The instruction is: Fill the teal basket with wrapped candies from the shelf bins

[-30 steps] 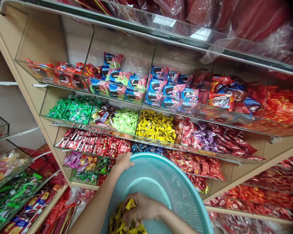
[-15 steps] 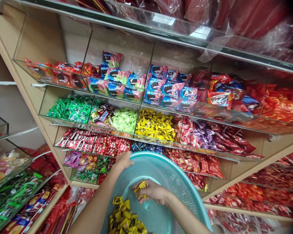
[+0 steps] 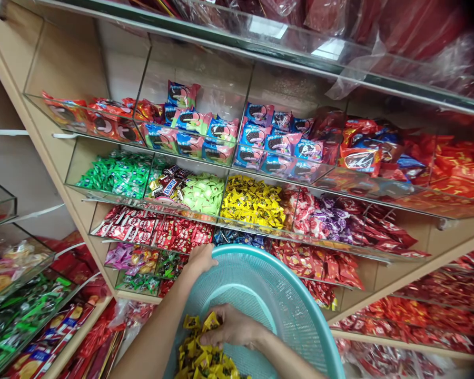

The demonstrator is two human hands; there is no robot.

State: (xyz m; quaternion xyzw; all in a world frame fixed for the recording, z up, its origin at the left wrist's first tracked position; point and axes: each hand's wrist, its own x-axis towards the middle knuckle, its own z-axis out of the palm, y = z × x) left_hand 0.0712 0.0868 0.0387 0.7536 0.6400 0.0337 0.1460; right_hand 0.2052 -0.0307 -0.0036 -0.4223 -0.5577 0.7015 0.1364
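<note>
My left hand is closed on the rim of a turquoise plastic mesh basket, which tilts in front of the shelves. Inside the basket, my right hand reaches down to a heap of yellow-wrapped candies on the left side. Its fingers are curled round a few of these candies at the top of the heap; the palm side is hidden. More of the same yellow sweets fill a clear shelf compartment above the basket.
Clear shelf compartments hold green-wrapped candies, pale green packets, blue and pink cookie packs and red packets. A glass shelf edge runs across the top. More candy trays stand at the left.
My right hand has moved left and down inside the basket, from over the bare mesh to the heap, bringing yellow-wrapped candies with it. My left hand stays on the rim.
</note>
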